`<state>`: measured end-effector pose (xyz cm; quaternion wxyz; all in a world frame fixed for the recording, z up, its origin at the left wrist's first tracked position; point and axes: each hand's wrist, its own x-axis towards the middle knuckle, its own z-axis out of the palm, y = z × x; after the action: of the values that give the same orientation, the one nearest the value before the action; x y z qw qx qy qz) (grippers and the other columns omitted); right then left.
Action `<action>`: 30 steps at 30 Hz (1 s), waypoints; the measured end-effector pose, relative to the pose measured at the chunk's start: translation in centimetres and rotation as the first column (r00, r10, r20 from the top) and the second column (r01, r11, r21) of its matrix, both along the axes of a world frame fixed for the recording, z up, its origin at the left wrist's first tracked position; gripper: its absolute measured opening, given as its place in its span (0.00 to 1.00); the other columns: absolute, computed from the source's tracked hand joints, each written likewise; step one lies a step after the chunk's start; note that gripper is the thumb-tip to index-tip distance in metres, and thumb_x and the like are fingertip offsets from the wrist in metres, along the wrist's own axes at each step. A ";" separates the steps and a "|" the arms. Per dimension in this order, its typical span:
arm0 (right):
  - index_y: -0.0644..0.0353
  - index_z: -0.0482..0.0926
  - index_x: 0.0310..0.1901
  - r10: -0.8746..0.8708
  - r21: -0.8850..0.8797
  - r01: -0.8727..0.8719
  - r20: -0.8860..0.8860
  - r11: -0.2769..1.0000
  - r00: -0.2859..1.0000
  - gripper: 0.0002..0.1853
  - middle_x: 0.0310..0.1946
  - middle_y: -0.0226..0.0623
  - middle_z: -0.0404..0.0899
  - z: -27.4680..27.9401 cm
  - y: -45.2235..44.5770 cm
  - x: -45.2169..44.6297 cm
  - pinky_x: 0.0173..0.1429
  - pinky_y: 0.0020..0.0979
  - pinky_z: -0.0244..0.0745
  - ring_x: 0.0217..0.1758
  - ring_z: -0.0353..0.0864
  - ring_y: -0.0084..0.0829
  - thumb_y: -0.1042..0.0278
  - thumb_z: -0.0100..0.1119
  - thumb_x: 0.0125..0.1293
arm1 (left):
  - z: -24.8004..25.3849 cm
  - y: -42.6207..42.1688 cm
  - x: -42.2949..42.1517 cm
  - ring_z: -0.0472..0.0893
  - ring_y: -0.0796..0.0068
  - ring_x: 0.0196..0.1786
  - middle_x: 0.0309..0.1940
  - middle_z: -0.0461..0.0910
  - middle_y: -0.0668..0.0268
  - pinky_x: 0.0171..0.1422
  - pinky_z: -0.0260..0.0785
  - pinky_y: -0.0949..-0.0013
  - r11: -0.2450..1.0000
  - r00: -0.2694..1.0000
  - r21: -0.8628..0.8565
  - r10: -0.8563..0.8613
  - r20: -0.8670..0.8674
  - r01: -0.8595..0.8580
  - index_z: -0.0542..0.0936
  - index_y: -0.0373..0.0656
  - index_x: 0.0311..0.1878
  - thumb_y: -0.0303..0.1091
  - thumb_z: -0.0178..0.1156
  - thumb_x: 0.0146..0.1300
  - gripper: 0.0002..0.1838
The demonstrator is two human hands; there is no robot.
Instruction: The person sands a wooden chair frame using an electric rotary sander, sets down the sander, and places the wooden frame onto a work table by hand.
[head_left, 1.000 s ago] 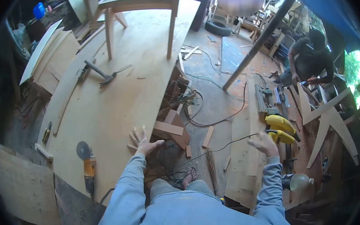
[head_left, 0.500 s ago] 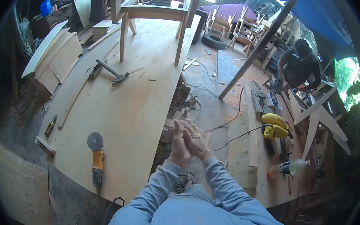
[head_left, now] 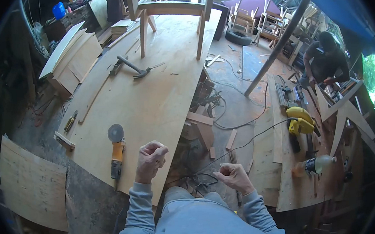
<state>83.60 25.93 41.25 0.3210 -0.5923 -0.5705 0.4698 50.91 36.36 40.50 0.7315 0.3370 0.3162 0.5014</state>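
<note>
My left hand (head_left: pixel 151 161) is curled into a loose fist above the near right edge of the plywood sheet (head_left: pixel 151 106). My right hand (head_left: pixel 235 177) is also closed, thumb against the bent fingers, in front of my body on the right. Nothing shows in either hand. Closest to the left hand, an orange angle grinder (head_left: pixel 117 153) lies on the plywood with its disc pointing away. Farther up lie a claw hammer (head_left: pixel 135 67) and a pair of pliers (head_left: pixel 70 121). A wooden chair frame (head_left: pixel 170 8) stands at the far end.
On the right bench (head_left: pixel 266 172) are a yellow power tool (head_left: pixel 300 120) with a black cord and a bottle (head_left: pixel 319 165). A slanted metal pole (head_left: pixel 282 34) rises beyond. Another person (head_left: pixel 326 60) handles wooden pieces (head_left: pixel 347 109) at right. Cords and wood scraps litter the floor.
My hands were pressed palm to palm; now they are apart and closed, the left over the plywood edge, the right lower on the right. The view has shifted left.
</note>
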 end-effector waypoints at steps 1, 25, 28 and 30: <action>0.67 0.85 0.36 -0.011 0.028 0.012 -0.027 1.000 1.000 0.11 0.22 0.26 0.80 2.1 -0.5 -0.2 0.28 0.25 0.68 0.25 0.73 0.13 0.67 0.75 0.70 | 0.9 -0.9 0.2 0.65 0.90 0.20 0.20 0.73 0.79 0.24 0.54 0.78 0.999 0.999 0.035 0.034 0.023 -0.035 0.86 0.38 0.43 0.22 0.69 0.71 0.01; 0.45 0.87 0.45 0.856 0.985 -0.106 -0.065 0.139 0.513 0.13 0.21 0.21 0.65 31.1 -13.6 -2.4 0.32 0.28 0.70 0.18 0.66 0.21 0.77 0.76 0.64 | 30.2 -22.5 5.0 0.72 0.74 0.24 0.42 0.74 0.66 0.25 0.64 0.68 -0.029 0.975 0.997 0.208 0.078 -0.074 0.84 0.71 0.68 0.36 0.81 0.58 0.33; 0.45 0.86 0.43 0.855 0.983 -0.088 -0.092 0.159 0.511 0.14 0.21 0.21 0.64 31.0 -13.9 -4.3 0.31 0.28 0.71 0.18 0.66 0.21 0.79 0.76 0.64 | 29.9 -23.3 3.2 0.72 0.73 0.24 0.42 0.73 0.66 0.28 0.67 0.66 0.001 0.974 1.000 0.227 0.021 -0.022 0.84 0.72 0.67 0.36 0.81 0.57 0.34; 0.45 0.86 0.42 0.864 0.987 -0.093 -0.068 0.131 0.499 0.13 0.21 0.21 0.64 31.2 -13.9 -5.8 0.31 0.28 0.71 0.18 0.66 0.21 0.79 0.75 0.64 | 29.8 -22.9 1.2 0.72 0.73 0.24 0.42 0.72 0.67 0.30 0.69 0.65 -0.087 0.976 0.996 0.217 -0.015 0.035 0.84 0.74 0.67 0.37 0.80 0.58 0.33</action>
<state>77.76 11.99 72.48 0.5715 0.1517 -0.7405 0.3194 52.14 13.42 70.33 0.1815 0.7843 -0.0705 0.5890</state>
